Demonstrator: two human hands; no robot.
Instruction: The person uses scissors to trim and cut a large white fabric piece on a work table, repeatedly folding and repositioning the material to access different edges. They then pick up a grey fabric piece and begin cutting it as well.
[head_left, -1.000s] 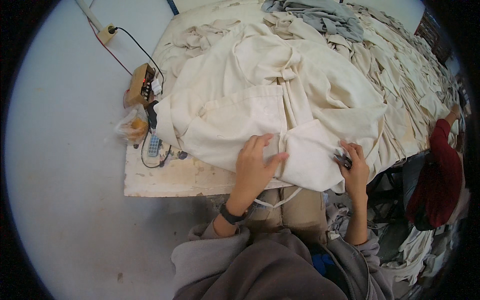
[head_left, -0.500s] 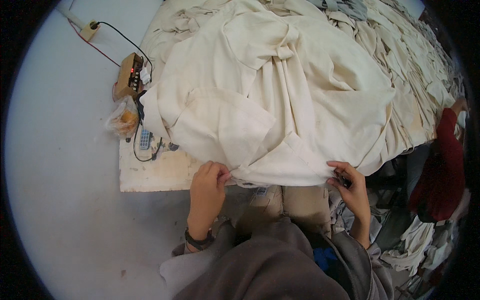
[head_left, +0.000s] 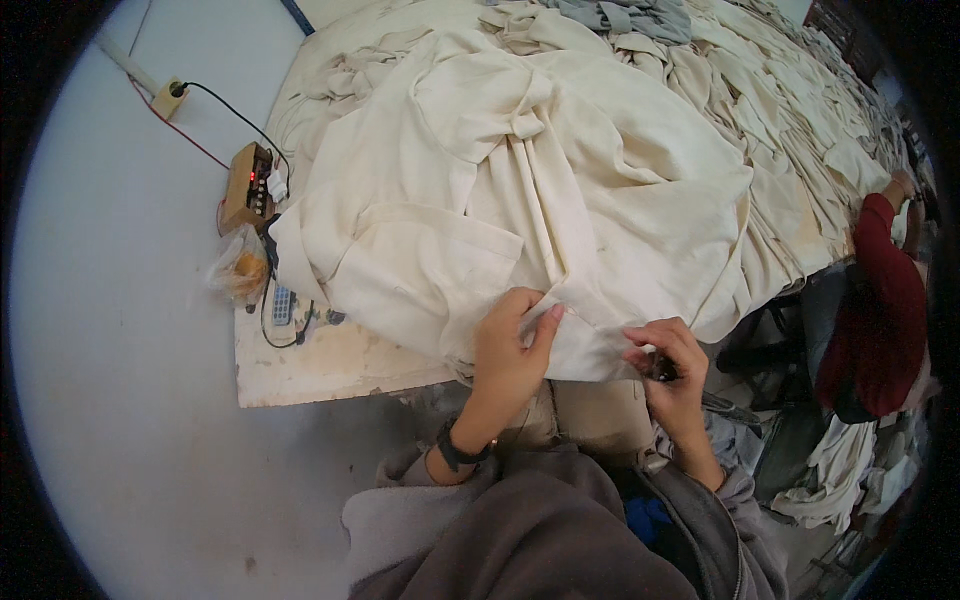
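While a soft, rumpled cream cloth garment [head_left: 640, 220] drapes the worn pale bench [head_left: 310, 372], the left hand [head_left: 506, 350], thumb and forefinger parted, touches its near folds, any pinch unclear, and the right hand [head_left: 681, 372] curls around a small dark tool [head_left: 663, 368].

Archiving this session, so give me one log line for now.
left hand: on cream garment | right hand: holding small dark tool | cream garment: rumpled on table

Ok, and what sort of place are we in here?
Probably a garment workshop: a cream garment lies across the worktable, heaps of pale cloth cover its right side, and a co-worker in red is beyond them.
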